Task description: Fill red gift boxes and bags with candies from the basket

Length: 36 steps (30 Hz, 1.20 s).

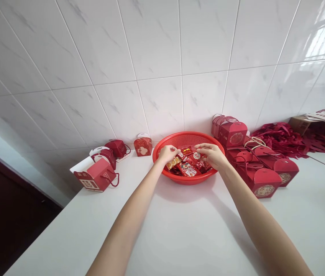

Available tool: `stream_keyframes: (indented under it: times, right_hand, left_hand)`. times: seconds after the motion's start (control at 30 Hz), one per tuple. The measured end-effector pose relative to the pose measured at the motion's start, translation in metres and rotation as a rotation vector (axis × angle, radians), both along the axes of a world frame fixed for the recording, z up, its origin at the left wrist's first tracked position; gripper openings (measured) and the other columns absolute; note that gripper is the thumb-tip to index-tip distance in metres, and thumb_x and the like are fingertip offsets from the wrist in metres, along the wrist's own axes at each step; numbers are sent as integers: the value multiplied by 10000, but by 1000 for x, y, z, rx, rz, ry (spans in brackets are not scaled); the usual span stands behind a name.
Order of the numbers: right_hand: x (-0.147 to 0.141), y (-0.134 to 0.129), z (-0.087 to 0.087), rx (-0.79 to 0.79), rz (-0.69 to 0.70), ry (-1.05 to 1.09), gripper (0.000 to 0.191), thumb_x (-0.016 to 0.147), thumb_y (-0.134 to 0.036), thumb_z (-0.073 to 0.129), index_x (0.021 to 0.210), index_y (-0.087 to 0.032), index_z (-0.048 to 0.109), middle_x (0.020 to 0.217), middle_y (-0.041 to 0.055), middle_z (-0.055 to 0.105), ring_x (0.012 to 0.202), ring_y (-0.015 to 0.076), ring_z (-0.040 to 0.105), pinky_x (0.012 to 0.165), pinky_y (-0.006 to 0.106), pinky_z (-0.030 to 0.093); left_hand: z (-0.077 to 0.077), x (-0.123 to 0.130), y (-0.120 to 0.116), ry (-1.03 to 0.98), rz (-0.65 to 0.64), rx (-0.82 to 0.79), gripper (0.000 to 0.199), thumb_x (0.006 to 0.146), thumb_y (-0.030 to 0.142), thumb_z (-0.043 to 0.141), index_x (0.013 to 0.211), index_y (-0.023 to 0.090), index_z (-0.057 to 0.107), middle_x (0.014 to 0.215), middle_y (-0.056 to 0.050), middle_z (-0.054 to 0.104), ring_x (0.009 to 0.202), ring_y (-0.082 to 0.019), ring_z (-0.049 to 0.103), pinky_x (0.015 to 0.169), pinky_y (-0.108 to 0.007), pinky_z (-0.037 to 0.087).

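A red plastic basket [189, 179] with a mesh wall stands against the tiled wall, holding several small red wrapped packets [188, 169] and a gold patterned packet [173, 162]. Inside its left side, my left hand [168, 153] bends its fingers together just above the gold packet; whatever lies between the fingertips is too small to make out. My right hand [213, 155] reaches over the right side with fingers stretched and slightly apart. Its fingertips are close to a packet with a round white mark [196, 155]. Whether they touch it I cannot tell.
Red gift boxes with cord handles stand left, the nearest open [95, 176], with a smaller patterned box [143, 145] by the wall. More red boxes [266, 183] crowd the right, before shredded red paper [280, 138] and a cardboard box [299, 124]. The white table [185, 234] ends at left.
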State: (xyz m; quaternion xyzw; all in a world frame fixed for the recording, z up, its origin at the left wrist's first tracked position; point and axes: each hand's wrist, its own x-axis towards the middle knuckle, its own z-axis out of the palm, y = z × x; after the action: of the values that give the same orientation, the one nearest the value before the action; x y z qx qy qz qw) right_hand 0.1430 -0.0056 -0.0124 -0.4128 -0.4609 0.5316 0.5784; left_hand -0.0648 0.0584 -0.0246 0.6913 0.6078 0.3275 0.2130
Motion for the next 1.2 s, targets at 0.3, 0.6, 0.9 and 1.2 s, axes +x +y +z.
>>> stream_keyframes:
  times: [0.3,0.6,0.9,1.2]
  right_hand:
    - [0,6,0,-46,-241,252,242,632,-106,760,801,-193,611,579,-47,581,508,95,564,474,210,512]
    - [0,9,-1,-63,-245,260,219,615,-100,684,785,-206,596,602,-36,598,531,134,591,459,242,499]
    - [2,11,-7,-36,-198,227,385,492,-20,606,822,-216,620,642,-43,616,604,130,605,507,219,491]
    - [0,9,-6,49,-178,247,397,462,-50,725,759,-233,535,771,0,683,778,225,734,608,283,564]
  left_hand:
    - [13,24,-27,472,-571,232,389,915,473,620,1206,229,705,1343,-97,629,1256,-283,548,1083,-386,408]
    - [26,40,-43,797,-385,-29,278,851,433,614,800,212,775,902,-90,767,974,-293,696,873,-333,493]
    - [26,36,-41,740,-262,-56,347,922,387,499,738,199,726,903,-136,765,1004,-347,705,893,-395,492]
    - [11,26,-21,557,-364,-123,237,811,267,610,1011,236,733,1069,-69,761,987,-266,694,826,-291,515]
